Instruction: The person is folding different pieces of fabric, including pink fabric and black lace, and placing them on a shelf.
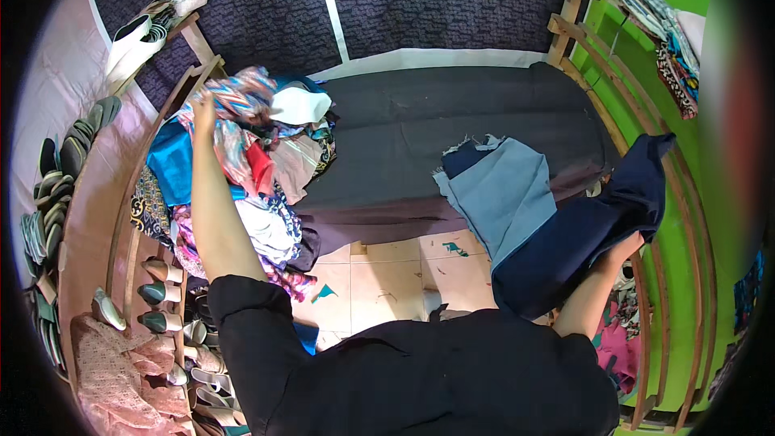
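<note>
My left hand [204, 107] reaches to the far left and is closed on a multicoloured striped cloth [249, 90], on top of a heap of fabrics. In that heap are a bright blue cloth [171, 157], a red piece [260, 168], a pale pink piece [296, 163] and a white one [300, 105]. On the right, my right hand [626, 249] grips a dark navy cloth [557, 246] that drapes over the wooden rails; its fingers are partly hidden behind the fabric. Beside the navy cloth lies a grey-blue cloth [504, 186] with a frayed edge.
A black-covered bench or bed [387, 121] spans the middle. Shoes [161, 295] line wooden racks on the left. Slatted wooden rails [658, 274] curve along the green wall [694, 194]. Folded fabrics [666, 20] hang at the upper right. Scraps lie on the tiled floor [383, 287].
</note>
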A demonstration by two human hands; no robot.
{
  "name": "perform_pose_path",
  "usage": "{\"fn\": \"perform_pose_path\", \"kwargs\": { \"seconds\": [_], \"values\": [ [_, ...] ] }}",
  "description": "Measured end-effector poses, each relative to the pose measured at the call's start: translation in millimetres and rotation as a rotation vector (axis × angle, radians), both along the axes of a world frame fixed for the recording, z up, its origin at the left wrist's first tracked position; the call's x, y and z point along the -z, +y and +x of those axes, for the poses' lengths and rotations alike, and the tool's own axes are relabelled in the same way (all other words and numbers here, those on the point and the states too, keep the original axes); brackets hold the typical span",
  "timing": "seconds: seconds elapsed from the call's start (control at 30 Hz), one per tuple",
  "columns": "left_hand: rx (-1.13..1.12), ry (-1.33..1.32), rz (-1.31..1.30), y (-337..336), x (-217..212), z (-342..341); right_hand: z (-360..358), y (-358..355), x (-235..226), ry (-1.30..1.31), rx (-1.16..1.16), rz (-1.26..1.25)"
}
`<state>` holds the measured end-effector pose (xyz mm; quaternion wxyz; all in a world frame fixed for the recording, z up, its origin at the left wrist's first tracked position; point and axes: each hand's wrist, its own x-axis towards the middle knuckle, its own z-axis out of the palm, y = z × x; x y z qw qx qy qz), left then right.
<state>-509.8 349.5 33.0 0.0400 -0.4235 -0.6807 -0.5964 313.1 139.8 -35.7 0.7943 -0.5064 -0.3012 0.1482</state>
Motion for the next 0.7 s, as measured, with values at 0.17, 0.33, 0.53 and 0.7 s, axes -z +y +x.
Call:
{"fn": "perform_pose_path", "kwargs": {
  "seconds": [0.17,0.33,0.53,0.7],
  "values": [
    [-0.084,0.160,-0.099,-36,14,109,-17,-5,-13,-0.048,0.040,-0.047],
    [0.422,0.378,0.138,-72,32,257,-37,-11,-11,-0.161,-0.015,0.030],
    [1.437,0.077,-0.249,-160,88,469,-74,-40,-21,0.329,-0.234,0.147],
    [1.724,-0.266,-0.046,-222,84,557,-73,-63,-8,-0.086,-0.292,-0.199]
  ]
}}
